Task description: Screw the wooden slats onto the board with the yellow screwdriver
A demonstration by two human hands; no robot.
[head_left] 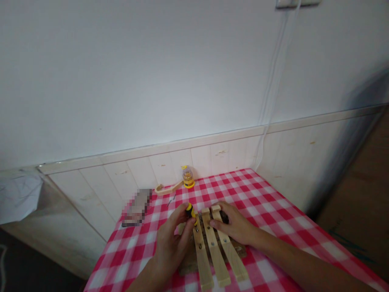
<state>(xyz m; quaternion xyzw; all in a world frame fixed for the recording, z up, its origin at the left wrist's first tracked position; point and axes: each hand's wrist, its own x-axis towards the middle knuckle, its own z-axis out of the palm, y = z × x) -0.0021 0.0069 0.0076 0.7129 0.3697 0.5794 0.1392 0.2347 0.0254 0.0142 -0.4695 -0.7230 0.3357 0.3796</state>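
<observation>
My left hand (174, 239) grips a short yellow and black screwdriver (190, 211), held tilted over the leftmost wooden slat (201, 251). Its tip is near a screw in that slat, though I cannot tell whether they touch. Beside it lie a middle slat (217, 259) and a right slat (233, 255), both with screw heads showing. All three rest across a brown wooden board (188, 261). My right hand (232, 223) is closed around the far end of the right slat, its thumb on top. The fingers beneath are hidden.
A red and white checked cloth (261, 202) covers the table. At the back stand a clear container with a yellow base (188, 178) and a curved wooden piece (167, 190). A pixelated flat object (138, 207) lies at the left edge. A white wall (182, 81) rises behind.
</observation>
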